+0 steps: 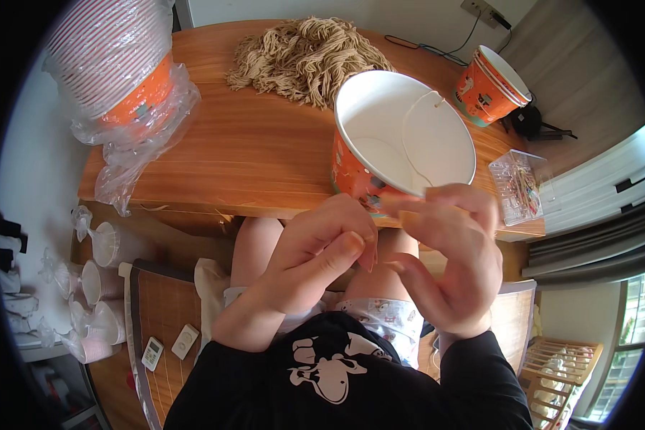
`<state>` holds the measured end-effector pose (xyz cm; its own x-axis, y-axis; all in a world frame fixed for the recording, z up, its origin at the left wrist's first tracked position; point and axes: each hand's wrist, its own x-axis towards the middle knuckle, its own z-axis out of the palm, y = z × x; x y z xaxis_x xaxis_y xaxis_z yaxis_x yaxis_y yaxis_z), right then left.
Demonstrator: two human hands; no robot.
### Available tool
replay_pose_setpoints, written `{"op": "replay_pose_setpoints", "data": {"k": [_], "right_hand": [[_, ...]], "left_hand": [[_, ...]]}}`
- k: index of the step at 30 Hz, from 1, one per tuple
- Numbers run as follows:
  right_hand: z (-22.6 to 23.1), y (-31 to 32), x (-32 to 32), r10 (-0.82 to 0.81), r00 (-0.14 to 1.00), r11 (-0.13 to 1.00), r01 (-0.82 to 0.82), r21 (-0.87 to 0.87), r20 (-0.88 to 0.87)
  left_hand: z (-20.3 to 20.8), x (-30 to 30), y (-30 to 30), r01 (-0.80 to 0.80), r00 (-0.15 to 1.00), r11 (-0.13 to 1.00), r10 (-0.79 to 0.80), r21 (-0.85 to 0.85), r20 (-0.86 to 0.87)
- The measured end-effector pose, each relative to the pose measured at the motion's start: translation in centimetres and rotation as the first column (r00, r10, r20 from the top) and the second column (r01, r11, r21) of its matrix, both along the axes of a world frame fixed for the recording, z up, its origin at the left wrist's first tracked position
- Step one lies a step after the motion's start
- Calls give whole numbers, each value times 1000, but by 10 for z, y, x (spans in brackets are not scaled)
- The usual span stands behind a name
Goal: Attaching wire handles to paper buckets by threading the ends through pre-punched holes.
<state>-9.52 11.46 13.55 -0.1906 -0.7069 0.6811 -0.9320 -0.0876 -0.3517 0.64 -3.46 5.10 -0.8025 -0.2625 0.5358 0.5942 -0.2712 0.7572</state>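
Observation:
A large orange paper bucket [347, 172] with a white inside stands at the table's near edge, in front of my hands. A thin cream cord [406, 136] comes through its far right wall, hangs in a curve inside and runs toward the near rim by my right fingers. My left hand [322, 247] is closed just below the bucket, thumb against curled fingers; whatever it pinches, if anything, is hidden. My right hand [455, 251] is raised at the near right rim, slightly blurred, with the thumb apart from bent fingers and nothing visible between them.
A heap of beige cords [312, 61] lies behind the bucket. Stacked orange buckets [491, 86] stand far right, a clear plastic box [519, 188] of small items nearer. A tall plastic-wrapped bucket stack [115, 72] is at left. Two remotes [153, 353] lie lower left.

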Motion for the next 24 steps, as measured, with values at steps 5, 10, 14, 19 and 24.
{"op": "replay_pose_setpoints", "data": {"k": [5, 10, 14, 19, 24], "right_hand": [[-8, -3, -10, 67, 995, 996, -71, 55, 74], [-7, -2, -10, 1, 1000, 999, -1, 33, -9], [-8, -3, -13, -61, 959, 997, 70, 25, -278], [-24, -12, -14, -95, 909, 994, 62, -94, -405], [-22, -16, -14, -66, 911, 996, 36, -81, -407]], "left_hand": [[5, 2, 3, 19, 993, 1000, -19, 2, 118], [-4, 5, 0, 52, 984, 996, -62, 68, 166], [-3, 1, -4, -254, 949, 934, 290, -252, 121], [3, -4, -8, -496, 842, 716, 534, -490, -72], [1, -4, -7, -544, 816, 644, 554, -538, -163]]}}
